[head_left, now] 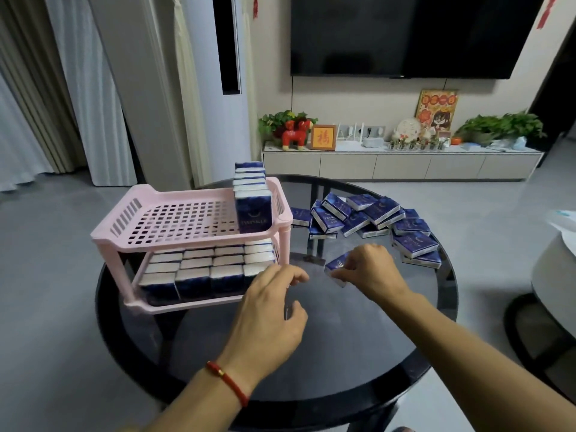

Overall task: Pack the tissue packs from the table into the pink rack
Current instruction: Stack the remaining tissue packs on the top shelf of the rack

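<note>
A two-tier pink rack stands at the left of a round dark glass table. Its lower shelf is packed with dark blue tissue packs standing in rows. A short row of packs stands at the right end of the upper shelf. Several loose packs lie in a heap at the table's far right. My right hand pinches one blue pack just above the glass. My left hand hovers beside the rack's lower right corner, fingers loosely curled, holding nothing.
A pale round table or seat sits at the right edge. Behind the table runs a low TV cabinet with plants and ornaments under a wall-mounted TV. Curtains hang at the left.
</note>
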Demonstrator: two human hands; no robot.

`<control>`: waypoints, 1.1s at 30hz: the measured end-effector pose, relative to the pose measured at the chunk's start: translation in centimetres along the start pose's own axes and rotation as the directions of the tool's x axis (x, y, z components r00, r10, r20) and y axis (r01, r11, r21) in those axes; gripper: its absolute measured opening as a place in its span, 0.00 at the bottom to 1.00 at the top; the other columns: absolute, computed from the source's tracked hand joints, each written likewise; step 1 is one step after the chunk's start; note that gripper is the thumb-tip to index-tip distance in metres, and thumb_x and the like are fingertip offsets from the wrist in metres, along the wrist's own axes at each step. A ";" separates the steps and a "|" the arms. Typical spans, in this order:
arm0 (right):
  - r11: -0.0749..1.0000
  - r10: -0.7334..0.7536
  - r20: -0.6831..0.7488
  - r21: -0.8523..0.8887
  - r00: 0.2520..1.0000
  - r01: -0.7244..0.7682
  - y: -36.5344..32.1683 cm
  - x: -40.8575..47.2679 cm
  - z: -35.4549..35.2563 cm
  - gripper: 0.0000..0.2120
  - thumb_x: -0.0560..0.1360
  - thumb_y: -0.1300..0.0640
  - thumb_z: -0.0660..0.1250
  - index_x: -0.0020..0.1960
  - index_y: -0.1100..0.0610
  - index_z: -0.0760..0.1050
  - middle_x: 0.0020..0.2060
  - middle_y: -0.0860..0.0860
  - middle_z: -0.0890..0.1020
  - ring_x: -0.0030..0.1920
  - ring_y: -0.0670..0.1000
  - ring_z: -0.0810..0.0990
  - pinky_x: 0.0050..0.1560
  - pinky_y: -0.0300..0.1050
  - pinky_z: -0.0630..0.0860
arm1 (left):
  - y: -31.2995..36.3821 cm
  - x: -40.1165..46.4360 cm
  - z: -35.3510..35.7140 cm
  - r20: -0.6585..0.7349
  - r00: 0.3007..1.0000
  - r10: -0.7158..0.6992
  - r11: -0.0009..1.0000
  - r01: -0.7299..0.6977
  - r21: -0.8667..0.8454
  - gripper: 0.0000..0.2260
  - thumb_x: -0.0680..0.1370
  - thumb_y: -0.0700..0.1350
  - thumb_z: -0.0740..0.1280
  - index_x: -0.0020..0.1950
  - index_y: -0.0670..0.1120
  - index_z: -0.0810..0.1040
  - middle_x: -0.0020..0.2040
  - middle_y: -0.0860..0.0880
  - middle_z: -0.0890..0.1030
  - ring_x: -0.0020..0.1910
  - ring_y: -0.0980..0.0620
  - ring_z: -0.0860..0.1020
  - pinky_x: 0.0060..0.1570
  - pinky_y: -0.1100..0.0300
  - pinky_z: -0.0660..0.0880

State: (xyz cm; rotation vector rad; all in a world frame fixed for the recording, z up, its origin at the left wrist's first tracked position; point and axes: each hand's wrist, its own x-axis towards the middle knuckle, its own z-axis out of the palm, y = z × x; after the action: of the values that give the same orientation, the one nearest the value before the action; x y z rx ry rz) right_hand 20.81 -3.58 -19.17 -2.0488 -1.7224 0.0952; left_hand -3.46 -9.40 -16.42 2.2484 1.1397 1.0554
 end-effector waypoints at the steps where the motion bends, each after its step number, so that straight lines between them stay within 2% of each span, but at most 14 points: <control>1: 1.000 0.001 0.011 0.016 1.000 -0.001 -0.2 -0.3 0.0 0.14 0.69 0.49 0.81 0.38 0.57 0.81 0.36 0.50 0.81 0.40 0.50 0.77 0.39 0.50 0.78 | 0.0 0.0 0.1 0.020 1.000 -0.019 1.000 0.019 -0.005 0.16 0.75 0.35 0.68 0.58 0.53 0.78 0.52 0.60 0.75 0.54 0.61 0.76 0.49 0.70 0.71; 3: 0.999 0.011 0.040 0.032 0.999 -0.012 -0.4 -0.8 0.1 0.15 0.69 0.51 0.81 0.43 0.57 0.77 0.42 0.51 0.79 0.44 0.52 0.75 0.40 0.47 0.75 | -0.1 -0.1 0.2 0.049 0.997 -0.067 0.997 0.068 -0.024 0.15 0.76 0.36 0.68 0.57 0.54 0.78 0.52 0.60 0.76 0.52 0.64 0.75 0.46 0.73 0.71; 5: 0.995 0.060 0.076 0.071 0.995 -0.066 -0.4 -0.9 0.0 0.22 0.67 0.48 0.81 0.53 0.54 0.74 0.52 0.49 0.72 0.52 0.52 0.73 0.48 0.45 0.76 | -0.1 -0.2 0.3 0.051 0.994 -0.100 0.994 0.102 -0.032 0.15 0.76 0.36 0.68 0.57 0.53 0.79 0.52 0.60 0.76 0.49 0.65 0.75 0.45 0.76 0.70; 7: 0.986 0.122 0.156 0.093 0.980 -0.138 -0.3 -1.1 -0.3 0.34 0.66 0.44 0.81 0.64 0.51 0.69 0.58 0.49 0.69 0.59 0.52 0.71 0.59 0.50 0.78 | -0.2 -0.3 0.4 0.048 0.991 -0.126 0.991 0.127 -0.032 0.15 0.76 0.36 0.69 0.56 0.54 0.79 0.52 0.58 0.77 0.48 0.64 0.75 0.44 0.76 0.70; 9: 0.990 0.119 0.231 0.049 0.966 -0.134 -0.3 -1.7 -0.6 0.38 0.67 0.43 0.80 0.69 0.49 0.65 0.61 0.49 0.73 0.61 0.54 0.74 0.62 0.54 0.75 | -0.3 -0.3 0.4 0.048 0.986 -0.162 0.986 0.164 -0.042 0.14 0.76 0.36 0.69 0.56 0.54 0.79 0.53 0.58 0.78 0.48 0.62 0.76 0.43 0.76 0.71; 12: 0.994 -0.034 0.254 0.111 0.967 0.006 -1.1 -3.0 -2.3 0.38 0.68 0.51 0.80 0.72 0.51 0.64 0.63 0.51 0.75 0.62 0.54 0.76 0.61 0.54 0.78 | -0.4 -0.1 0.3 0.033 0.979 -0.200 0.977 0.202 -0.074 0.12 0.77 0.38 0.69 0.56 0.53 0.80 0.52 0.57 0.80 0.47 0.59 0.78 0.44 0.74 0.73; 14: 0.964 -0.197 0.195 0.215 0.961 0.154 -2.3 -3.7 -4.3 0.39 0.68 0.53 0.81 0.73 0.50 0.64 0.66 0.51 0.74 0.64 0.52 0.76 0.60 0.47 0.80 | -0.1 0.1 0.0 0.017 0.967 -0.254 0.958 0.254 -0.133 0.11 0.78 0.42 0.70 0.59 0.54 0.80 0.53 0.57 0.81 0.47 0.60 0.80 0.45 0.73 0.75; 16: 0.913 -0.362 0.141 0.250 0.921 0.321 -4.0 -4.5 -6.3 0.41 0.68 0.52 0.81 0.73 0.47 0.63 0.68 0.48 0.73 0.66 0.49 0.75 0.61 0.40 0.79 | 0.2 0.5 -0.5 0.008 0.951 -0.309 0.919 0.301 -0.255 0.15 0.78 0.47 0.71 0.65 0.54 0.79 0.57 0.56 0.82 0.49 0.62 0.81 0.49 0.71 0.78; 18: 0.848 -0.499 0.117 0.271 0.859 0.456 -6.1 -5.6 -7.4 0.42 0.67 0.53 0.80 0.74 0.45 0.62 0.69 0.45 0.72 0.67 0.46 0.73 0.64 0.39 0.76 | 0.2 0.8 -1.1 0.018 0.947 -0.322 0.862 0.301 -0.407 0.20 0.78 0.49 0.73 0.70 0.56 0.76 0.59 0.55 0.83 0.54 0.60 0.82 0.56 0.61 0.81; 20: 0.781 -0.601 0.092 0.282 0.794 0.558 -8.4 -6.7 -7.8 0.42 0.67 0.55 0.79 0.75 0.46 0.62 0.69 0.43 0.72 0.68 0.43 0.70 0.66 0.37 0.73 | 0.5 1.0 -2.0 0.018 0.961 -0.276 0.818 0.245 -0.520 0.21 0.79 0.45 0.73 0.70 0.58 0.75 0.57 0.53 0.85 0.56 0.56 0.83 0.58 0.54 0.82; 23: 0.721 -0.670 0.029 0.262 0.742 0.641 -10.8 -7.3 -7.9 0.43 0.67 0.58 0.80 0.76 0.48 0.63 0.70 0.41 0.70 0.70 0.42 0.68 0.67 0.34 0.71 | 0.8 0.9 -3.6 -0.062 0.979 -0.194 0.811 0.125 -0.572 0.23 0.80 0.35 0.70 0.69 0.58 0.76 0.57 0.53 0.85 0.57 0.56 0.84 0.56 0.58 0.82; 26: 0.682 -0.650 -0.128 0.336 0.749 0.649 -11.5 -6.6 -8.0 0.35 0.72 0.56 0.76 0.75 0.50 0.65 0.72 0.42 0.70 0.72 0.43 0.68 0.69 0.38 0.70 | 0.4 1.3 -5.0 -0.217 0.966 -0.139 0.846 0.002 -0.533 0.24 0.79 0.34 0.70 0.71 0.55 0.75 0.61 0.55 0.83 0.60 0.57 0.82 0.58 0.59 0.80; 29: 0.731 -0.487 -0.291 0.380 0.823 0.567 -11.5 -5.3 -7.7 0.23 0.78 0.52 0.69 0.72 0.50 0.69 0.68 0.42 0.75 0.68 0.42 0.73 0.67 0.46 0.73 | -0.1 2.1 -6.2 -0.392 0.915 -0.093 0.869 -0.118 -0.481 0.20 0.79 0.34 0.71 0.67 0.53 0.77 0.64 0.52 0.82 0.62 0.53 0.82 0.60 0.53 0.80; 33: 0.783 -0.324 -0.262 0.466 0.909 0.413 -11.7 -3.3 -6.5 0.21 0.81 0.52 0.67 0.73 0.45 0.70 0.67 0.38 0.75 0.65 0.37 0.73 0.68 0.46 0.74 | -0.1 3.6 -6.7 -0.498 0.865 -0.056 0.940 -0.123 -0.318 0.18 0.77 0.37 0.73 0.63 0.54 0.80 0.64 0.54 0.80 0.63 0.54 0.79 0.60 0.54 0.80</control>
State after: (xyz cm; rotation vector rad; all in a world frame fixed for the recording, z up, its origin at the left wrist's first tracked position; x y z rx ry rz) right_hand 11.54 -7.38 -9.68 -1.2716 -1.7281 0.2229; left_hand -7.29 -6.32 -10.65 1.7704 0.9996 1.7757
